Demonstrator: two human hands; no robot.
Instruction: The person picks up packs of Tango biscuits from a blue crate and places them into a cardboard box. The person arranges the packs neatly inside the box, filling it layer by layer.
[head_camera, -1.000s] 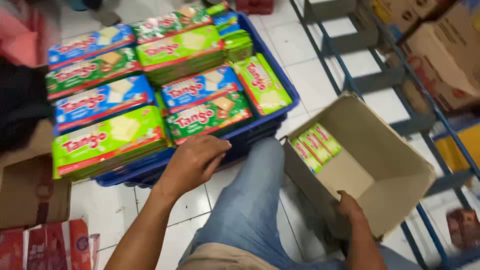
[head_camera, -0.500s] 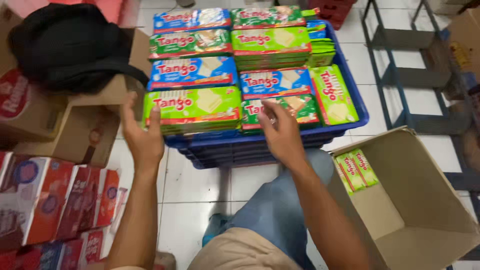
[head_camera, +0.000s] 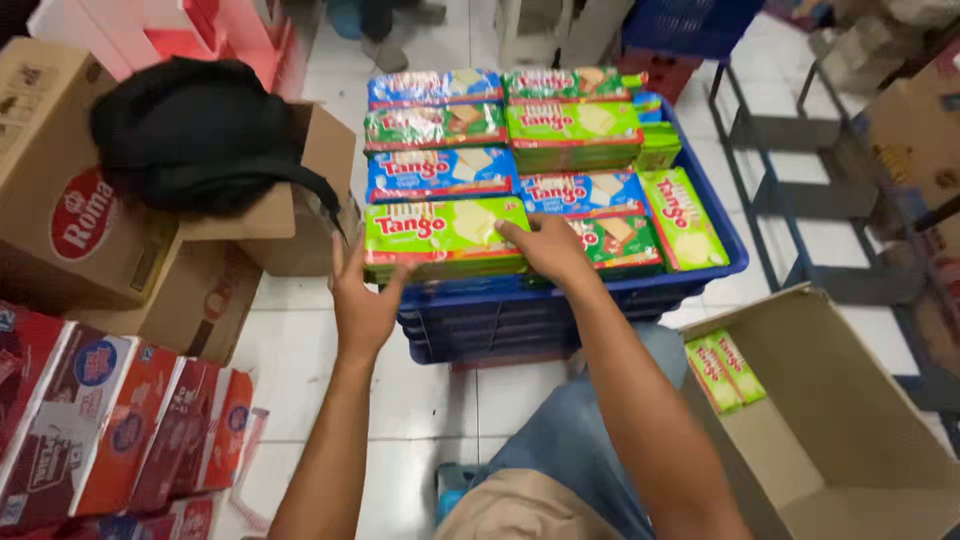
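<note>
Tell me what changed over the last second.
The left hand left the crate's front edge and now grips the left end of the green wafer stack. The right hand left the open carton and rests on that stack. Blue crate unmoved.
</note>
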